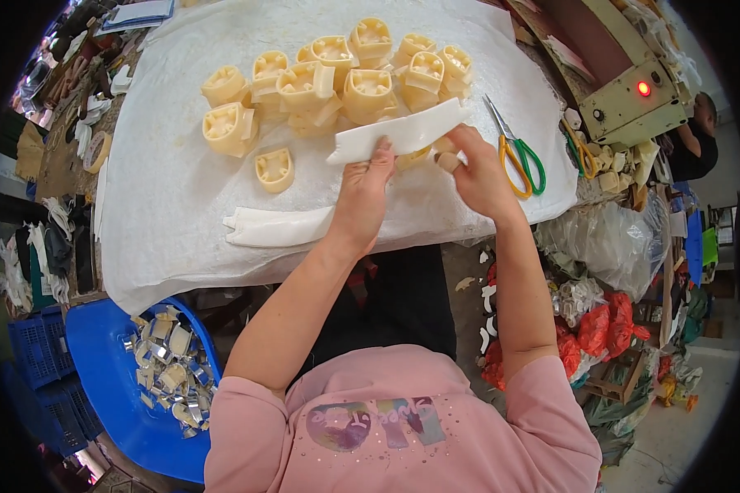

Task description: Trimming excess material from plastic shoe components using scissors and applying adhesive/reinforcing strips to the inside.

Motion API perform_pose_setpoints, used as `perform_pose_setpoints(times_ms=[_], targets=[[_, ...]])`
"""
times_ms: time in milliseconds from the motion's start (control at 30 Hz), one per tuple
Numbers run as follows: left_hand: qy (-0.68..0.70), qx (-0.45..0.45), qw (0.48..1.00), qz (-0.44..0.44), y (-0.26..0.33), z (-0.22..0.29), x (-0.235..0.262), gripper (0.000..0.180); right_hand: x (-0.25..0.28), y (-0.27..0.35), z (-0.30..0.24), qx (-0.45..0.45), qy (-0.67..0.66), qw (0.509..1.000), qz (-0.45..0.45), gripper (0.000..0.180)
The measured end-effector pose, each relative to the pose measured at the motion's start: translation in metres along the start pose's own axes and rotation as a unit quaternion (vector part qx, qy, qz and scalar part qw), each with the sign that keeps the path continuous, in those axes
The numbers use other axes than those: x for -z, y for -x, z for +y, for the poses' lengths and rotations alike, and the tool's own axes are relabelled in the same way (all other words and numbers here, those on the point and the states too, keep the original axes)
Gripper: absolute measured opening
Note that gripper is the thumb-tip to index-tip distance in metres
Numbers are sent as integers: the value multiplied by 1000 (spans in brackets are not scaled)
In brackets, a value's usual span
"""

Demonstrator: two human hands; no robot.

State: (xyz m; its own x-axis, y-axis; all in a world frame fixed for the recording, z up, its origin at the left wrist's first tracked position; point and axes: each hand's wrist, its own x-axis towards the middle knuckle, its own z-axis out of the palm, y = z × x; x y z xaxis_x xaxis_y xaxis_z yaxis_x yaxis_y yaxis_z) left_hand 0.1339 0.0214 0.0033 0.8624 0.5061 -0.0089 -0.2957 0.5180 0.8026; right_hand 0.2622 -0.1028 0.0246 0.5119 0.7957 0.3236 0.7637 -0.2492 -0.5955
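My left hand (365,193) grips a long white curved strip (399,135), thumb on top, lifted over the covered table. At the strip's right end my right hand (481,177) has its fingers bent around the edge. Something cream-coloured (446,161) shows at those fingertips; I cannot make out whether it is worn or held. Another white strip (275,227), with a notched left end, lies on the table near my left forearm. Beyond the hands sit several pale yellow hollow moulded pieces (368,90), some stacked. A single moulded piece (275,170) stands apart, nearer to me.
Scissors (514,152) with one yellow and one green handle lie right of my right hand. White sheeting (164,164) covers the table. A blue basin (99,361) of silvery and cream pieces stands lower left. A machine box (633,103) with a red light is at the upper right; a person (703,135) is beyond.
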Motion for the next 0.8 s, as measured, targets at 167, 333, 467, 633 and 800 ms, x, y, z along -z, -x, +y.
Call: perform_pose_setpoints(times_ms=[167, 333, 467, 633, 800], targets=[[-97, 29, 995, -11, -2, -5, -13, 36, 2, 24, 3, -197, -436, 848, 228, 39], [-126, 36, 991, -15, 0, 7, -8, 37, -21, 63, 18, -151, -301, 927, 166, 42], [-80, 12, 997, 11, 26, 26, 0, 40, -20, 71, 17, -78, -28, 983, 165, 39], [117, 95, 989, -3, 64, 39, 23, 44, -11, 74, 9, -106, 133, 973, 156, 38], [112, 92, 987, 71, 91, 33, 25, 44, -9, 84, -16, -127, -265, 919, 263, 40]])
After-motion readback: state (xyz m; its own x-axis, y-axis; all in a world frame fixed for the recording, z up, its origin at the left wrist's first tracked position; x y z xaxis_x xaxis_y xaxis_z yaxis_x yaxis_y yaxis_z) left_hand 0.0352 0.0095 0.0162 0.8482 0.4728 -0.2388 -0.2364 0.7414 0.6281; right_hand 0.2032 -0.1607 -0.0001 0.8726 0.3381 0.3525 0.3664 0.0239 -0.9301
